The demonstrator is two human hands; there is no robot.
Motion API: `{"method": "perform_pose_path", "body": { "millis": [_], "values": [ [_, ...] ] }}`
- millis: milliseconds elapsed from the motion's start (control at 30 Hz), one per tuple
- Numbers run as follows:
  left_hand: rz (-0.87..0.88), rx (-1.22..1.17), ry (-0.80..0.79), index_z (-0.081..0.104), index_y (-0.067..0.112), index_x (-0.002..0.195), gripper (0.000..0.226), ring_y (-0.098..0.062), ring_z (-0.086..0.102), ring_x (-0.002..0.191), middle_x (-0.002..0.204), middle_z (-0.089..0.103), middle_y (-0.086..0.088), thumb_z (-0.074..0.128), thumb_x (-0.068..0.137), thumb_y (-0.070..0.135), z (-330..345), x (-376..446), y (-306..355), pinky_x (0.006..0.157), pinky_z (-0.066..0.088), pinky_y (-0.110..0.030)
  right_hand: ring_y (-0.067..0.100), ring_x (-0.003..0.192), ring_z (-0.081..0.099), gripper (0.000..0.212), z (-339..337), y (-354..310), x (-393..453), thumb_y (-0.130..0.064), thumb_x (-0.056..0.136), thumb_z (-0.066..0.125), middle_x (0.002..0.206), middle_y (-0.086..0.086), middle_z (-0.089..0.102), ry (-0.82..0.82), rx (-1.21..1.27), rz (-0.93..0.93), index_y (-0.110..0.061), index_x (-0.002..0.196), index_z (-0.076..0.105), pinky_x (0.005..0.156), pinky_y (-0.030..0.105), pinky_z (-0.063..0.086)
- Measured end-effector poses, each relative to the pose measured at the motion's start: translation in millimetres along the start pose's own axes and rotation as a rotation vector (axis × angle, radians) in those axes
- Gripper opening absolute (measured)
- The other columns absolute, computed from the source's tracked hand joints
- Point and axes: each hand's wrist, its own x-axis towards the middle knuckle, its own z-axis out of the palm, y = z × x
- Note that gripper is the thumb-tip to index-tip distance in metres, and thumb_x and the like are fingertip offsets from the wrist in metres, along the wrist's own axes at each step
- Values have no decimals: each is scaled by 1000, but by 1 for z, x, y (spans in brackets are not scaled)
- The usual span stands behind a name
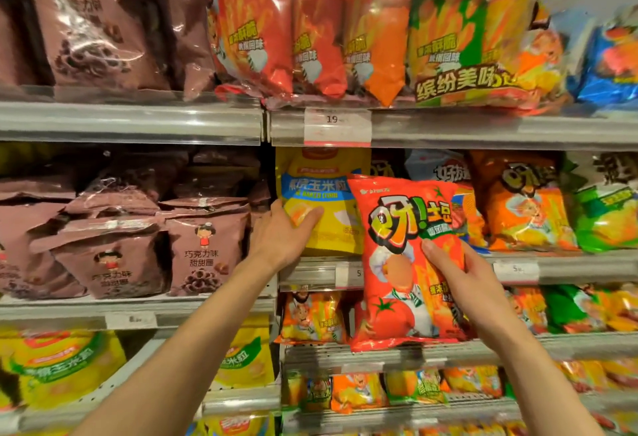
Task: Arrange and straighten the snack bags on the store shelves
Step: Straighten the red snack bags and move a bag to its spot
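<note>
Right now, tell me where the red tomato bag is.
In the head view, right of centre: the right hand holds the red tomato bag in front of the shelf edge, overlapping the yellow corn bag that the left hand touches.

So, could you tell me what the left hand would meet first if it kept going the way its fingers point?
The left hand already touches the yellow corn-snack bag; pushing on up and right, it would probably press further into that bag.
</note>
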Motion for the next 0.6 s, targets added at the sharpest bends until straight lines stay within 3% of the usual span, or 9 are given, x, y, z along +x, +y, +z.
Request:
{"method": "perform_pose_path", "body": {
  "millis": [200,300,333,400,467,533,600],
  "values": [
    [-11,-96,-24,61,23,127,116,-21,64,113,121,68,1,61,42,101,-6,-4,10,98,54,-43,14,95,75,27,-1,0,5,-43,92,66,100,-4,80,-13,37,6,-24,109,72,89,40,56],
    [-48,-217,-64,67,31,103,71,-12,70,98,104,73,9,79,55,83,-12,0,13,91,57,-36,12,94,75,24,-1,-1,7,-41,93,66,100,-5,80,-14,53,1,-24,110,71,90,39,56],
    [-57,-245,-68,67,29,105,75,-12,71,98,105,74,9,79,55,83,-14,4,13,90,57,-35,12,93,75,24,-1,-1,8,-40,93,66,99,-5,80,-12,59,2,-24,110,71,89,39,56],
    [-92,-292,-59,62,19,124,112,-16,71,104,117,73,3,74,42,94,-10,18,5,93,58,-39,12,93,75,24,-1,-1,7,-40,94,65,99,-5,80,-18,70,2,-24,110,71,88,38,56],
    [-99,-346,-66,53,14,133,129,-18,70,107,123,70,1,76,36,95,-3,30,-6,94,59,-42,11,92,76,23,-1,-2,7,-38,95,65,100,-6,80,-27,87,4,-24,112,71,85,36,56],
    [-116,-403,-61,45,11,136,131,-20,70,107,123,68,0,81,37,89,-8,18,4,94,59,-43,10,92,76,23,0,-3,6,-37,95,65,101,-6,80,-33,97,3,-24,113,71,83,33,55],
    [-100,-443,-44,42,11,134,118,-19,70,105,121,67,0,87,48,77,-10,9,12,93,59,-42,11,92,76,23,-1,-3,7,-37,95,65,101,-4,80,-31,106,5,-23,113,71,81,32,55]
  ]
}}
